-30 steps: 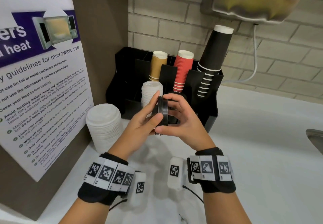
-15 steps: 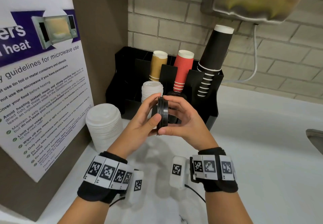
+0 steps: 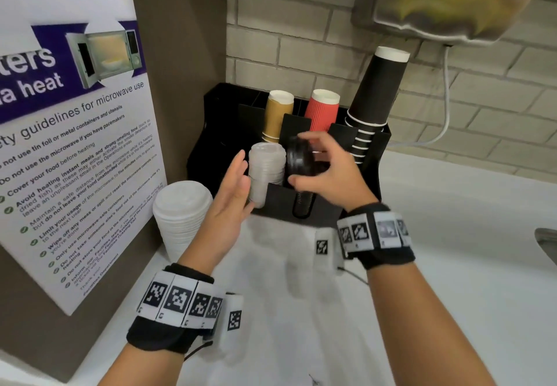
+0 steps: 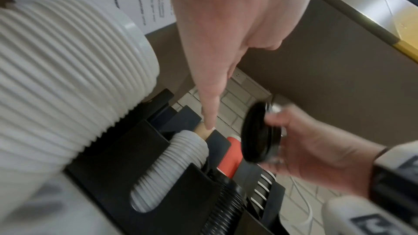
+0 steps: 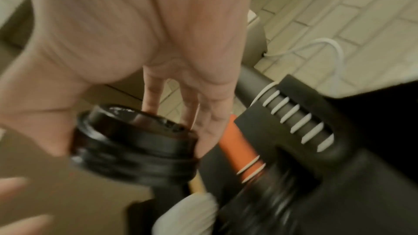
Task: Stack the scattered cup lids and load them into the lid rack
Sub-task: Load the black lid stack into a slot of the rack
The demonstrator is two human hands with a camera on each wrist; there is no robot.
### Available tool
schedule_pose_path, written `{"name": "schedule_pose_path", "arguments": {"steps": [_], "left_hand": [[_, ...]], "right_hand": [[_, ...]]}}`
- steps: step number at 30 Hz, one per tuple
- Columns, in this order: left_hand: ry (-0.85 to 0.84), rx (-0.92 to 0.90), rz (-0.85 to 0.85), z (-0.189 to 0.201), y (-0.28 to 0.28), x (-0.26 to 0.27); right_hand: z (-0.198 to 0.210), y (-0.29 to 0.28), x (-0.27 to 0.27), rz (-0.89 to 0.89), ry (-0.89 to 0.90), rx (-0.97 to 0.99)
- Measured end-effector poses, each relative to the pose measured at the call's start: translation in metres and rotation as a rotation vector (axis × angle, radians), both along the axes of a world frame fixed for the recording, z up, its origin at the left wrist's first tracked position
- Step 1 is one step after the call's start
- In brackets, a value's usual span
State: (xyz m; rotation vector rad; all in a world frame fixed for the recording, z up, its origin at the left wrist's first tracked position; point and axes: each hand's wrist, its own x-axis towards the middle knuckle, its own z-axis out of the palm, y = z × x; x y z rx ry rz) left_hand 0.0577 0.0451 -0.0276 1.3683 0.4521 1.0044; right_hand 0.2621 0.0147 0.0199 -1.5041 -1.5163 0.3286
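Right hand (image 3: 328, 171) fingers curled, gripping; left hand (image 3: 233, 192) flat, fingers straight.

The black lid slot (image 3: 303, 204) of the rack (image 3: 328, 213) is open from above, flanked closely by white lids (image 3: 266, 171) leftward, with the red cups (image 3: 321, 111) just behind it.

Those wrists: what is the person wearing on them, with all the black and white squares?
Each bare forearm carries a black fabric wristband. Around the left hand's band runs a row of white tiles printed with black square code patterns; the right hand's band has the same. A small white block with one more code hangs beside each wrist, and thin dark cables trail from them.
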Motion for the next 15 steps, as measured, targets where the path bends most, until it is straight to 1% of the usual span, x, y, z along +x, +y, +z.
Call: {"name": "schedule_pose_path", "arguments": {"steps": [1,3,5,8,15], "left_hand": [[0.008,-0.002,0.025,-0.001,0.002,-0.004],[0.042,0.012,0.059,-0.003,0.004,-0.011],[0.07,0.022,0.085,-0.004,0.004,-0.014],[0.091,0.027,0.104,-0.005,0.003,-0.018],[0.14,0.04,0.138,-0.004,0.002,-0.024]], "right_hand": [[0.004,0.007,0.013,-0.074,-0.08,-0.026],[0.008,0.02,0.035,-0.168,-0.253,-0.175],[0.009,0.031,0.05,-0.173,-0.365,-0.345],[0.01,0.044,0.057,-0.135,-0.455,-0.473],[0.009,0.062,0.047,-0.083,-0.563,-0.578]]}}
